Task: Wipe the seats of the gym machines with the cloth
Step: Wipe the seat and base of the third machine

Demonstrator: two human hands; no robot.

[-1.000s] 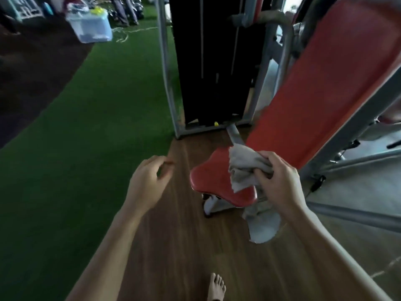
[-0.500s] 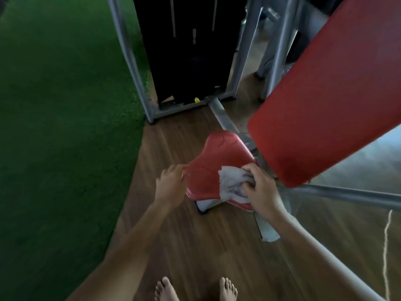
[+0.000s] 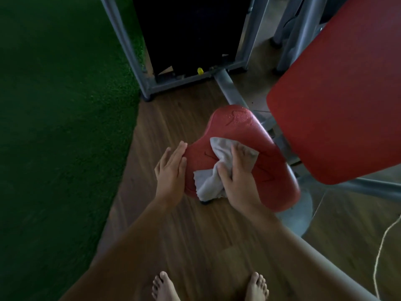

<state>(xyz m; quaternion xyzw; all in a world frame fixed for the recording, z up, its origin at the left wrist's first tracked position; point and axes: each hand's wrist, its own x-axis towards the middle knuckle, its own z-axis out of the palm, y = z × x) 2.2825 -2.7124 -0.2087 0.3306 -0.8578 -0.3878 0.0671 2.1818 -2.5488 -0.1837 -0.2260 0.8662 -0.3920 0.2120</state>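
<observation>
A red padded seat (image 3: 236, 124) of a gym machine sits low in the middle of the view, with wet speckles on its far end. A crumpled grey cloth (image 3: 211, 179) lies on the seat. My right hand (image 3: 240, 177) presses the cloth onto the seat, thumb and fingers wrapped over its folds. My left hand (image 3: 171, 170) rests flat with straight fingers against the seat's left edge. The red backrest (image 3: 338, 105) slopes up at the right.
The machine's grey frame and black weight stack (image 3: 191, 35) stand just behind the seat. Green turf (image 3: 60, 118) covers the floor to the left, wood flooring below. A thin cord (image 3: 384, 242) trails at the right. My bare feet (image 3: 165, 287) stand at the bottom edge.
The view has tilted down and closer to the seat. My left hand came from mid-air onto the seat's left edge. My right hand brought the cloth down and flattened it on the seat.
</observation>
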